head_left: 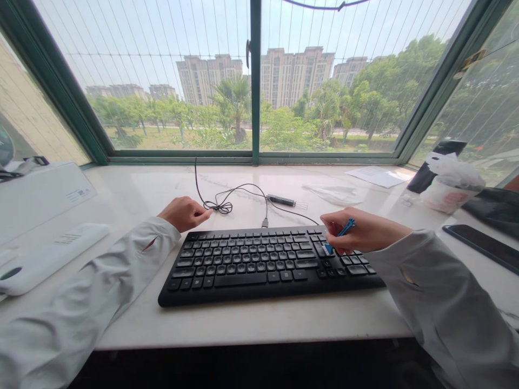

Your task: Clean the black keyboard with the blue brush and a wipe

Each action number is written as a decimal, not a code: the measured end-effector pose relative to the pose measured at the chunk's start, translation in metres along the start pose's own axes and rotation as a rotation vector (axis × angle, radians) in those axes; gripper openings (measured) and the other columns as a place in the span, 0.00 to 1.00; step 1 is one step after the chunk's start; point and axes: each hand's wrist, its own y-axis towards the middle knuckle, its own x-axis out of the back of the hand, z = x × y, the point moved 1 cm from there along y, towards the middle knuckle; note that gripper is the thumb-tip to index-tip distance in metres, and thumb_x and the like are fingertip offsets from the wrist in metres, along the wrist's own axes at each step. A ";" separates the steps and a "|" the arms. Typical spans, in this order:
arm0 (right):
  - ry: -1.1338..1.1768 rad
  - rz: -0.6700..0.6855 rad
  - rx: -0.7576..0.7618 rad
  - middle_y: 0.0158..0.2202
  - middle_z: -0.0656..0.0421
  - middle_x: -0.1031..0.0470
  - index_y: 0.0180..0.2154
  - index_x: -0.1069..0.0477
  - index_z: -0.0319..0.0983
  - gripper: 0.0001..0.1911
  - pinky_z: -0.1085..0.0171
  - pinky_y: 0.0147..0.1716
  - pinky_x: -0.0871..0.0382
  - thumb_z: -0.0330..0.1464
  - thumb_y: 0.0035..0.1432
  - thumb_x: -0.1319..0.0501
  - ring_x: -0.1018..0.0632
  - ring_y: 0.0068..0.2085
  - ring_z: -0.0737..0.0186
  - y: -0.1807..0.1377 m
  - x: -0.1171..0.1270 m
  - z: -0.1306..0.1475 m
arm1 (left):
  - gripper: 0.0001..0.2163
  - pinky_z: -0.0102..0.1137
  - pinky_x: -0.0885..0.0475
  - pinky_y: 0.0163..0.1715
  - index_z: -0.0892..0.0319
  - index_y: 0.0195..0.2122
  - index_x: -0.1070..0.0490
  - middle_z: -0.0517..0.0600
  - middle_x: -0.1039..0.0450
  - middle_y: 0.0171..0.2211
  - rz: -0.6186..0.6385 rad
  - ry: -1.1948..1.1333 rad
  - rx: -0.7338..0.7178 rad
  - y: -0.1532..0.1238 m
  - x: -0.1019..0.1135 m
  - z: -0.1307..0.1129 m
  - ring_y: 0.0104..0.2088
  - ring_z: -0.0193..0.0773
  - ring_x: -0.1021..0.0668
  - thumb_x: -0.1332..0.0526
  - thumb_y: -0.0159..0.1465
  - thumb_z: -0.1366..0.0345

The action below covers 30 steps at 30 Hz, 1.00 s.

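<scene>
A black keyboard (243, 279) lies on the white ledge in front of me. My right hand (360, 229) is closed around a small blue cleaning brush (346, 227), whose bristles reach down onto the keys right of the letter block. The fingers partly cover the brush and the number keys. Beyond the keyboard's upper left corner, my left hand (185, 214) rests curled in a loose fist with the thumb pointing right; nothing shows in it. Beside its thumb lies a bundled black cable (219, 207), and a USB plug (265, 222) sits behind the keyboard.
A dark-handled tool with wire prongs (281, 200) lies behind the keyboard. White boxes (44, 200) stand at the left. On the right are a phone (482, 243), a plastic-wrapped cup (450, 189) and a paper sheet (377, 175). A green-framed window (255, 81) closes off the back.
</scene>
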 end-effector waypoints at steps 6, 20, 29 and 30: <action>0.023 0.089 0.004 0.15 0.66 0.31 0.23 0.45 0.42 0.11 0.70 0.17 0.40 0.29 0.50 0.42 0.29 0.18 0.68 -0.004 0.001 0.005 | 0.26 0.29 0.51 0.24 0.59 0.11 0.33 0.43 0.51 0.13 -0.006 0.002 -0.003 0.000 0.000 -0.001 0.20 0.30 0.50 0.48 0.63 0.52; 0.129 -0.059 0.009 0.18 0.62 0.28 0.24 0.40 0.40 0.20 0.69 0.19 0.39 0.46 0.51 0.34 0.29 0.20 0.68 -0.008 0.016 -0.003 | 0.26 0.30 0.51 0.24 0.58 0.11 0.32 0.43 0.49 0.13 0.007 0.001 0.004 0.000 0.000 0.000 0.19 0.31 0.50 0.48 0.62 0.52; 0.188 -0.039 0.076 0.20 0.60 0.27 0.23 0.36 0.38 0.24 0.67 0.22 0.37 0.51 0.47 0.32 0.27 0.23 0.67 -0.005 0.014 -0.004 | 0.27 0.30 0.51 0.24 0.59 0.11 0.38 0.44 0.49 0.13 0.013 0.019 -0.004 0.001 -0.001 0.001 0.20 0.31 0.50 0.50 0.63 0.51; 0.183 -0.024 0.059 0.20 0.60 0.26 0.23 0.36 0.38 0.24 0.67 0.22 0.37 0.51 0.46 0.32 0.27 0.23 0.67 -0.004 0.014 -0.005 | 0.27 0.30 0.51 0.24 0.60 0.11 0.38 0.44 0.49 0.13 0.013 0.020 -0.005 0.001 -0.001 0.001 0.20 0.31 0.50 0.50 0.63 0.50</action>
